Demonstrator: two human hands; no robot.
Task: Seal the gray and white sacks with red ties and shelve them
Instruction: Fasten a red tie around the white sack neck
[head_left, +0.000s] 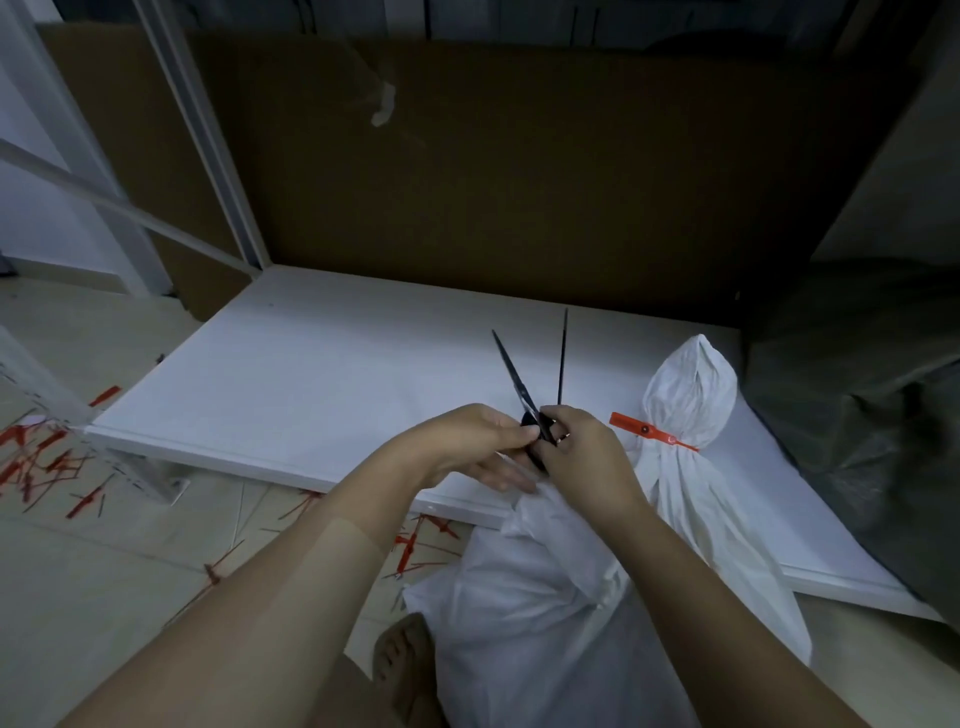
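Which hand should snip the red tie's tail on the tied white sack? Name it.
Right, probably: the right hand grips the scissors and sits beside the red tie on the white sack; the left hand is farther.

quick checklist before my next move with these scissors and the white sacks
1. Hold on the scissors: ok, left hand and right hand both hold the handles.
2. Blades: ok, spread open and pointing away from the body.
3. Far white sack on the shelf board: ok, a red tie cinches its neck.
4. Near white sack tied: cannot tell, the hands hide its neck.
5. Gray sack sealed: cannot tell, its top is too dark.
6. Floor: not ok, red offcuts lie near the bare foot.
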